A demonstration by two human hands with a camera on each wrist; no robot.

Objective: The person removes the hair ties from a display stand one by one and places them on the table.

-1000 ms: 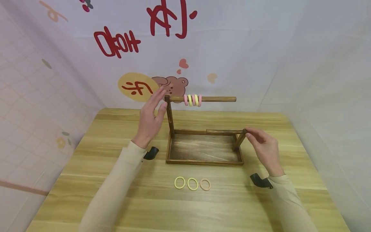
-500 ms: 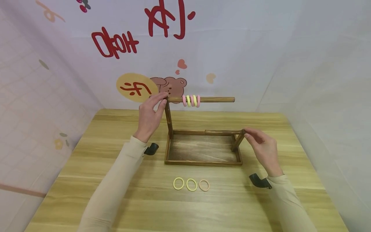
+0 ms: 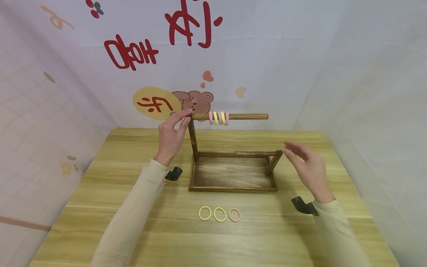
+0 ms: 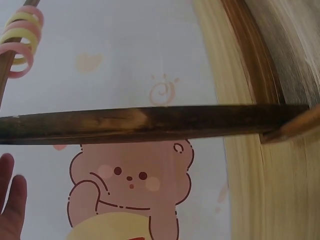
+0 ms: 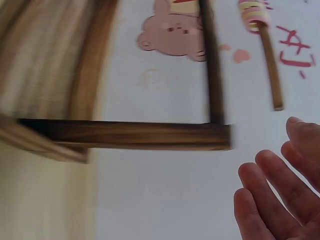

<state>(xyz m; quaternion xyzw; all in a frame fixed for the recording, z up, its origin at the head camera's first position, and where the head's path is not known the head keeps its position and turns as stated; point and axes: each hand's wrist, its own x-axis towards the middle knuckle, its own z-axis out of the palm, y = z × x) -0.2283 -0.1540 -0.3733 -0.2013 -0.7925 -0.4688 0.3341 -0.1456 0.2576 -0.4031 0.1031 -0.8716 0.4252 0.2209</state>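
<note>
A dark wooden rack (image 3: 233, 189) stands on the table, with a tall post at the left and a short one at the right, each carrying a horizontal rod. Several pink and yellow rings (image 3: 219, 118) hang side by side on the upper rod (image 3: 250, 116). My left hand (image 3: 171, 139) pinches the top of the tall post (image 3: 192, 137) between fingers and thumb; in the left wrist view only two fingertips (image 4: 17, 200) show, below the post. Just right of the short post (image 3: 274, 163), my right hand (image 3: 308, 168) is apart from it, fingers relaxed and holding nothing.
Two yellow rings (image 3: 205, 213) and a peach ring (image 3: 234, 215) lie flat in a row on the wooden table (image 3: 186, 244), in front of the rack. Behind stands a white printed backdrop (image 3: 283, 66) with a bear and red characters.
The left hand has closed in on the tall post's top from beside it. My right hand has let go of the short post and drawn away to the right. The rings keep their places.
</note>
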